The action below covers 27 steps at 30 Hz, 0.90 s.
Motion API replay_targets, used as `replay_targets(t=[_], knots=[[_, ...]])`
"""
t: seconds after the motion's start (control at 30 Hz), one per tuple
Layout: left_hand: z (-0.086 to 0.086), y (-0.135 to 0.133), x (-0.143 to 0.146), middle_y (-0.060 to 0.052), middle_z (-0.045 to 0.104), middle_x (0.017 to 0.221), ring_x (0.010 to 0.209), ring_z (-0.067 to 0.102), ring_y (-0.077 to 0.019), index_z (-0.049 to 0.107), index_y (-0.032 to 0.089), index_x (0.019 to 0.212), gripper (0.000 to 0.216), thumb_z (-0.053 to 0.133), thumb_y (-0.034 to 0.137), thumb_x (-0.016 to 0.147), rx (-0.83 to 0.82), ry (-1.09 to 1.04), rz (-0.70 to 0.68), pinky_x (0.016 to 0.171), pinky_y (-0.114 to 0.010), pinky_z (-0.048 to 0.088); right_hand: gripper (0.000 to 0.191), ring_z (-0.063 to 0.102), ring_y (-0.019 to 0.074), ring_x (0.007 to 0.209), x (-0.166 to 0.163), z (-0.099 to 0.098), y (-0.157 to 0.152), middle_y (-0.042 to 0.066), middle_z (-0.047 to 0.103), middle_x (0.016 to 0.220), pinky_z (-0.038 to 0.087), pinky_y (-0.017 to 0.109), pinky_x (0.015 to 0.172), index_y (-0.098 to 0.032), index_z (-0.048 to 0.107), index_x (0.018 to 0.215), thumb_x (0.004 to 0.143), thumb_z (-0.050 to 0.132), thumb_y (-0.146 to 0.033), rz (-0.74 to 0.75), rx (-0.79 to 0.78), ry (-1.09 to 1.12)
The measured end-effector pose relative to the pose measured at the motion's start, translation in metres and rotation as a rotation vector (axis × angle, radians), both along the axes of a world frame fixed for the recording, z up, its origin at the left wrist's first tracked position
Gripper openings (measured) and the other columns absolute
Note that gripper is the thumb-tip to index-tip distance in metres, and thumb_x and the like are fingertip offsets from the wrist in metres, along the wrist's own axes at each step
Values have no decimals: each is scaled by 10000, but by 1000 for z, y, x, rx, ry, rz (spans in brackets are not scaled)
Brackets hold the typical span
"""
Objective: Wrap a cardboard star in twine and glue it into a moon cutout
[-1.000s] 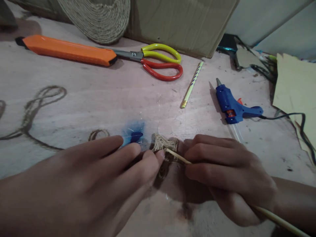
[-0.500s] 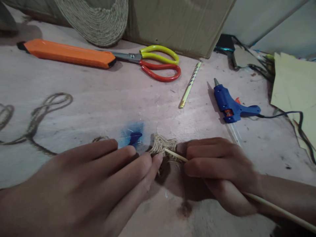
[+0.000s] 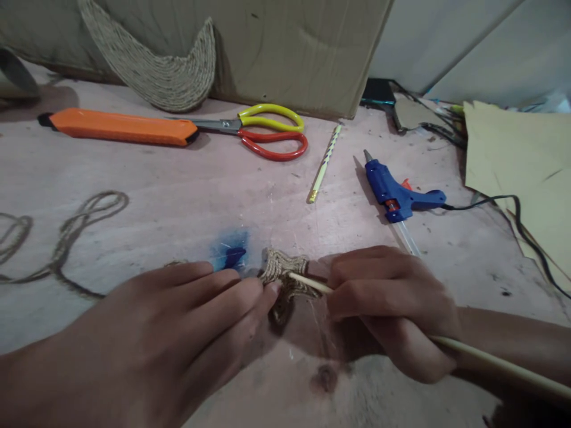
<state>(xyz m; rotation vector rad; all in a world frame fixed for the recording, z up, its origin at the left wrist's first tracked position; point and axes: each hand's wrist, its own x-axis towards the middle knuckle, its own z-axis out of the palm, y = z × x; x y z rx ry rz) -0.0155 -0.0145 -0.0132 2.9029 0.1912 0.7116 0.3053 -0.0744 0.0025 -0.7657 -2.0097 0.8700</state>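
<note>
A small star of coiled twine (image 3: 285, 259) lies on the table between my hands. My left hand (image 3: 173, 327) is closed at its left side, the fingertips gripping one edge; the thumb is hidden. A thin wooden stick (image 3: 499, 362) runs through my closed right hand (image 3: 392, 303), its tip touching the middle of the star. Twine (image 3: 66, 238) trails over the table at the left, with one strand passing behind my left hand. A dark blue mark (image 3: 234, 257) stains the surface just beyond the left fingers.
Farther back lie an orange cutter (image 3: 127, 126), scissors (image 3: 272, 132) with yellow and red handles, a pencil (image 3: 325, 163) and a blue glue gun (image 3: 392, 190) with its cord. A twine-wrapped crescent (image 3: 165, 80) leans on a cardboard box (image 3: 289, 53). Yellowish sheets (image 3: 517, 160) lie right.
The view has shifted, so the tools at the back appear lower and mostly farther left. Both hands keep their hold, and the stick's tip stays at the star's middle.
</note>
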Motion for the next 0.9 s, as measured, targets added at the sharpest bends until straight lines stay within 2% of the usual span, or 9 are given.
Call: replay_targets(t=[0.1,0.17,0.27,0.37,0.5,0.67,0.8,0.9], knots=[[2,-1,-2,-76,853,1386,1138,762,-228,815,142,1331,270,578,123,1205,-26,11,-10,878,-442,640,226,505,162,653,-1,0,1,-40,539,800,387,338,646,-256,596,996,1078,497,-69,23,1,-38],[3,-3,-4,-82,862,1377,1097,757,-237,836,144,1336,303,572,146,1186,-5,22,-1,873,-449,647,226,513,177,663,-2,0,2,-37,546,801,390,351,645,-267,580,987,1038,519,-55,26,13,-46],[2,-4,-7,-102,865,1405,1142,769,-274,848,143,1411,375,567,233,1180,87,20,10,913,-468,669,206,486,185,659,-3,-1,2,-37,533,796,366,370,632,-273,571,979,1116,527,-126,37,17,-60],[0,-2,-9,-89,850,1486,1214,787,-267,829,152,1497,454,508,231,1186,71,25,27,981,-456,686,287,455,176,653,-5,-2,1,-41,516,790,347,377,624,-265,576,959,1235,503,-237,26,3,-67],[-1,4,-5,-66,886,1385,1057,824,-217,807,140,1495,385,576,200,1194,-21,-9,46,881,-399,687,416,426,171,647,-6,-1,-1,-47,489,770,320,387,637,-260,577,933,1311,468,-395,3,-42,-40],[-2,6,-2,-37,893,1326,1040,850,-175,804,146,1477,341,603,236,1217,-68,-6,69,988,-336,733,324,459,185,680,-4,1,-2,-20,534,778,388,372,694,-252,600,991,1263,424,-254,46,-68,-50],[-2,6,-4,110,863,1383,1070,837,-109,803,238,1518,404,535,385,1253,-30,46,97,1076,-226,691,326,482,187,679,-4,2,-4,-8,563,775,442,367,706,-242,634,1026,1257,404,-258,26,-77,-34],[-1,6,-5,108,868,1373,1049,832,-117,805,261,1528,411,524,381,1253,-21,51,93,1077,-223,697,345,515,190,667,-4,3,-5,-5,590,772,477,366,708,-243,646,1032,1266,394,-273,26,-91,-32]])
